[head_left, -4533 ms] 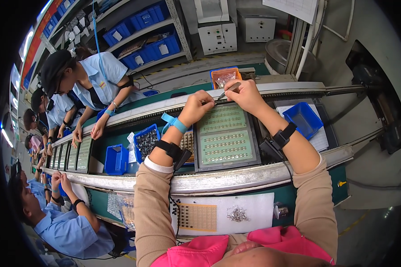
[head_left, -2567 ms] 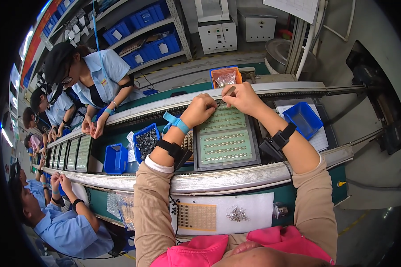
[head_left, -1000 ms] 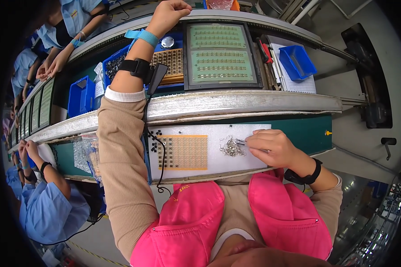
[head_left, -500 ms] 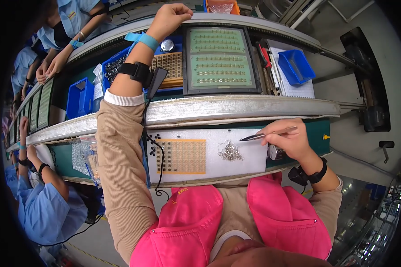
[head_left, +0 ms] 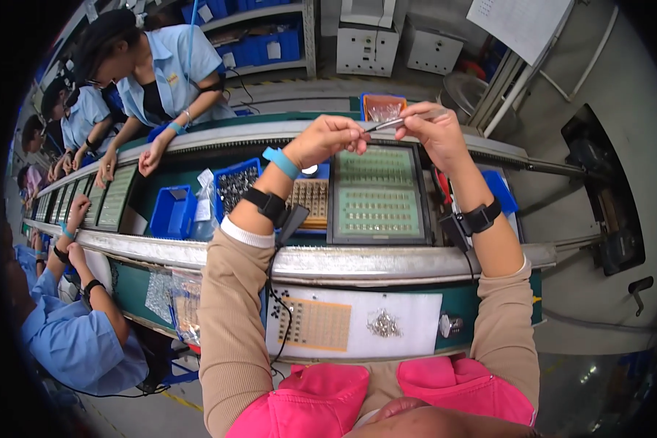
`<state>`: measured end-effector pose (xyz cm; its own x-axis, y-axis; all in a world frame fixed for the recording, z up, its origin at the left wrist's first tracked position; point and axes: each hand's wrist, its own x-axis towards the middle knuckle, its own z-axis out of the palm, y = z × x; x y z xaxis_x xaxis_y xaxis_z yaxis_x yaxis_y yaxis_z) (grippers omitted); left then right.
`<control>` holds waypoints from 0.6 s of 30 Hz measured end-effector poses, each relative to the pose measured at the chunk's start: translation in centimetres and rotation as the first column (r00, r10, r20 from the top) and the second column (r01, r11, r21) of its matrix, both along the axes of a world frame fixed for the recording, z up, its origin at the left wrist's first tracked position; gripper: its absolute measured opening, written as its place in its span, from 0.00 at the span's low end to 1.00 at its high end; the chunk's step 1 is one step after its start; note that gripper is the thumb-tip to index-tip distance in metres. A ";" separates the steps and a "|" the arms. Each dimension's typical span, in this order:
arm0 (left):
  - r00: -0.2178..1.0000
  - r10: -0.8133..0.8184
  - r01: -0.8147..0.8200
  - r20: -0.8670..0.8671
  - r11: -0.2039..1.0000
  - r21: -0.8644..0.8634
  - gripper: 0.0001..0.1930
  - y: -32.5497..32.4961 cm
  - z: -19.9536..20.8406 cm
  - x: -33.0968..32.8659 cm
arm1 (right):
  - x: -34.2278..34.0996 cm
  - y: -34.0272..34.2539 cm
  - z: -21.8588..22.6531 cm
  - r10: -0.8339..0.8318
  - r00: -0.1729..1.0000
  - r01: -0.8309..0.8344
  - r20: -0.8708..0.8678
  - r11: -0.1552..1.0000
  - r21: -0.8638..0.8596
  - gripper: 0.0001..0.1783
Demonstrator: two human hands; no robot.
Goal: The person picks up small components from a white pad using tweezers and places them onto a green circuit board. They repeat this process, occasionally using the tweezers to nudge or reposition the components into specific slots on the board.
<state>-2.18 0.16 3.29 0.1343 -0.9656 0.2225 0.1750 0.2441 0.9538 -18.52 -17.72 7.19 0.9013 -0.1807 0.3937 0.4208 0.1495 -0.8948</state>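
slim dark tweezers (head_left: 387, 125) are held aslant, tip to the lower left. two green boards (head_left: 379, 211), patterned in rows, lie flat, one behind the other.

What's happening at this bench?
A person holds slim metal tweezers in the right hand, their tip meeting the pinched fingers of the left hand; whether a small part is between them can't be made out. Both hands are raised near the far edge of a dark frame bearing two green boards. Nearer the person, a pile of small metal pieces lies on a white sheet, right of a tan board.
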 end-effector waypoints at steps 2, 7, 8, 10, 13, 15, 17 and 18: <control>0.999 -0.015 0.014 -0.045 1.000 -0.012 0.08 -0.2 0.0 0.1 | 0.3 -0.3 -0.3 0.003 1.000 -0.003 0.006 1.000 0.019 0.06; 0.995 0.093 -0.093 -0.031 0.996 -0.010 0.06 -1.0 -0.3 -0.3 | 0.6 -1.1 -1.5 -0.042 0.999 0.042 -0.021 0.999 0.012 0.06; 0.993 0.115 -0.115 -0.011 0.993 0.011 0.06 -1.2 -0.4 -0.3 | 0.6 -1.3 -1.7 -0.060 0.998 0.059 -0.025 0.998 -0.019 0.06; 0.991 0.132 -0.132 0.008 0.990 0.042 0.05 -1.4 -0.4 -0.3 | 0.5 -1.2 -1.8 -0.080 0.996 0.079 -0.037 0.996 -0.040 0.06; 0.935 0.269 -0.302 0.231 0.946 0.120 0.05 -1.4 -0.2 -0.3 | 0.3 -1.2 -1.9 -0.114 0.992 0.108 -0.053 0.989 -0.102 0.05; 0.916 0.298 -0.341 0.268 0.931 0.132 0.05 -1.5 -0.7 0.0 | 0.3 -1.8 -2.0 -0.241 0.965 0.202 -0.106 0.936 -0.289 0.04; 0.868 0.363 -0.426 0.340 0.895 0.134 0.04 -1.5 -1.0 0.3 | 0.4 -2.1 -2.2 -0.307 0.943 0.240 -0.124 0.892 -0.382 0.04; 0.869 0.361 -0.425 0.339 0.895 0.135 0.04 -1.4 -1.2 0.4 | 0.5 -2.2 -2.4 -0.339 0.930 0.246 -0.141 0.861 -0.444 0.04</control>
<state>-1.77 -1.26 2.07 0.4706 -0.8738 0.1222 -0.1947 0.0323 0.9803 -18.05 -19.92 4.78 0.9010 -0.3118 0.3017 0.1851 -0.3525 -0.9173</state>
